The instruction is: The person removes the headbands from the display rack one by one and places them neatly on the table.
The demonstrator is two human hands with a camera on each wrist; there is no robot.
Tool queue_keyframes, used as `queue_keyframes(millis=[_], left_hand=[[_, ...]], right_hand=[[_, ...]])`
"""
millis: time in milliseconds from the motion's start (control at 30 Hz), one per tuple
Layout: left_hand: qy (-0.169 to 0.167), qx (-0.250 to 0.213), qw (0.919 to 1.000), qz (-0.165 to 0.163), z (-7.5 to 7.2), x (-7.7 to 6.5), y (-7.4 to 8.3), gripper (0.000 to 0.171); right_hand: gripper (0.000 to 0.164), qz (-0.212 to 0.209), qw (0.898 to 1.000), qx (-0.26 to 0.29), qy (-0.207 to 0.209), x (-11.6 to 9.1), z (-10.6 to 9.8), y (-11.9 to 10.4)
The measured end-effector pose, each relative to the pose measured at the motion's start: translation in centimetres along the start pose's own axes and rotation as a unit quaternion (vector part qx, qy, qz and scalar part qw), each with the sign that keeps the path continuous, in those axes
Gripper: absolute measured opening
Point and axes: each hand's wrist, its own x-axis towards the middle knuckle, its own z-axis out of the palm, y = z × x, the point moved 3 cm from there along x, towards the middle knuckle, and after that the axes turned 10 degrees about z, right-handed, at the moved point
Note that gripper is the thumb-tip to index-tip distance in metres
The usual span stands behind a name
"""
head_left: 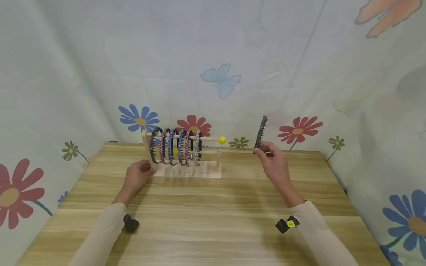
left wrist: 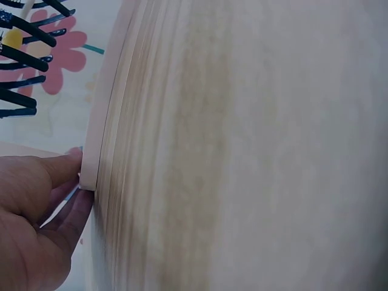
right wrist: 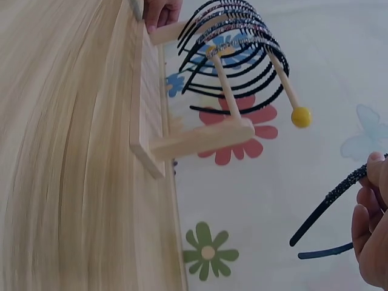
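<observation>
My right hand point(head_left: 276, 163) pinches a black, glittery toothed headband point(head_left: 261, 130) and holds it up above the far part of the table, to the right of a wooden rack point(head_left: 209, 170). In the right wrist view the dark ends of this headband point(right wrist: 330, 200) point away from the fingers. At the rack's left end my left hand point(head_left: 136, 178) grips the base, thumb on one face and fingers on the other, as the left wrist view shows. Several glittery headbands point(head_left: 171, 147), black, pink, blue and silver, hang around the rack's upper rod, apart from the right hand.
The rod's right end carries a yellow ball point(head_left: 222, 140). A second, lower rod has its own post point(right wrist: 203, 138). The rack stands near the far edge of the wood-grain table point(head_left: 199, 221). Behind it hangs a flower-printed cloth point(head_left: 173, 85).
</observation>
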Motion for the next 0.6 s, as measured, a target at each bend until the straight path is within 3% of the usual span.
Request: queue_keyframes(millis=[600], left_hand=[[-0.003, 0.004, 1.0, -0.006, 0.2, 0.1, 0.0, 0.037]], right_hand=[[0.026, 0.004, 0.996, -0.068, 0.057, 1.1, -4.2, 3.1]])
